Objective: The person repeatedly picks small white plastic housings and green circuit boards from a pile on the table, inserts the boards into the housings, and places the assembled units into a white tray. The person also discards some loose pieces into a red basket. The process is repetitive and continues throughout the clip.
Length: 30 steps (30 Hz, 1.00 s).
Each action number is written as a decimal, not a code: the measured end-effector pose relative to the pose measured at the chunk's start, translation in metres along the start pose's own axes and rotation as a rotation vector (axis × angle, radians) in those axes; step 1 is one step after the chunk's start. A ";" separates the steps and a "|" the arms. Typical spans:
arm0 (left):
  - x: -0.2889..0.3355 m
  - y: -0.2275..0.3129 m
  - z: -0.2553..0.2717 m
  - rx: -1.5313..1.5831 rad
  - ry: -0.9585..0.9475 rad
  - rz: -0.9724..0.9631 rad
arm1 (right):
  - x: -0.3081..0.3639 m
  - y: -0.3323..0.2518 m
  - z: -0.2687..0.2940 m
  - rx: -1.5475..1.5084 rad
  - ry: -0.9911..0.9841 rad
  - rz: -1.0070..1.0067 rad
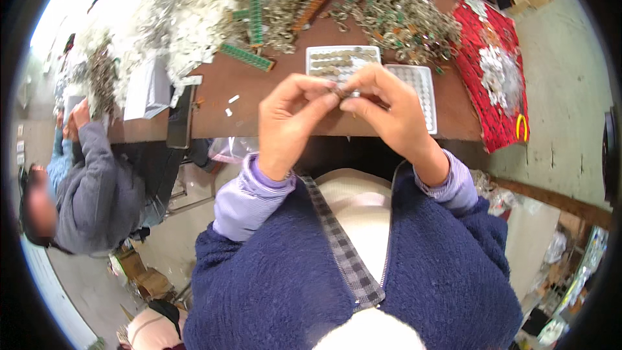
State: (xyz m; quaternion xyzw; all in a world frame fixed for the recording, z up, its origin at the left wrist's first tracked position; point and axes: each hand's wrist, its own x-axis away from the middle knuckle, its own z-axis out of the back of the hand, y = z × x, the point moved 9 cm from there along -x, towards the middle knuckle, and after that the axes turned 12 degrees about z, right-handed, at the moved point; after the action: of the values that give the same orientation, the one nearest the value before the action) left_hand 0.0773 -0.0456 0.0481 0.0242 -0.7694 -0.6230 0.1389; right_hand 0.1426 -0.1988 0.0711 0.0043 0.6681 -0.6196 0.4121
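Blue fleece sleeves rise from six o'clock, and both hands meet above the near edge of the brown surface. Left hand and right hand each pinch shut on one small metal piece, lifted close, likely for a better look. Just beyond, at twelve o'clock, a white tray sits within reach, partly filled. Farther off lies a heap of metal parts.
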 end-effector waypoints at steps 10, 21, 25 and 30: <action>0.001 -0.015 0.050 -0.200 0.017 -0.007 | -0.002 -0.029 -0.035 0.661 -0.220 0.358; -0.094 0.063 0.260 -1.598 0.753 -0.266 | -0.019 -0.012 -0.056 0.624 -0.177 0.291; -0.088 0.059 0.255 -1.527 0.686 -0.125 | -0.016 -0.011 -0.050 0.525 -0.172 0.260; -0.069 0.063 0.249 -1.363 0.711 -0.063 | -0.004 -0.010 -0.033 0.323 -0.137 0.147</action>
State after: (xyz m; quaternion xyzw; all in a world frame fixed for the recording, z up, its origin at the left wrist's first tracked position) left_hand 0.0912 0.2199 0.0506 0.1542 -0.1232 -0.9179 0.3443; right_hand 0.1224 -0.1711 0.0780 0.0772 0.5284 -0.6857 0.4947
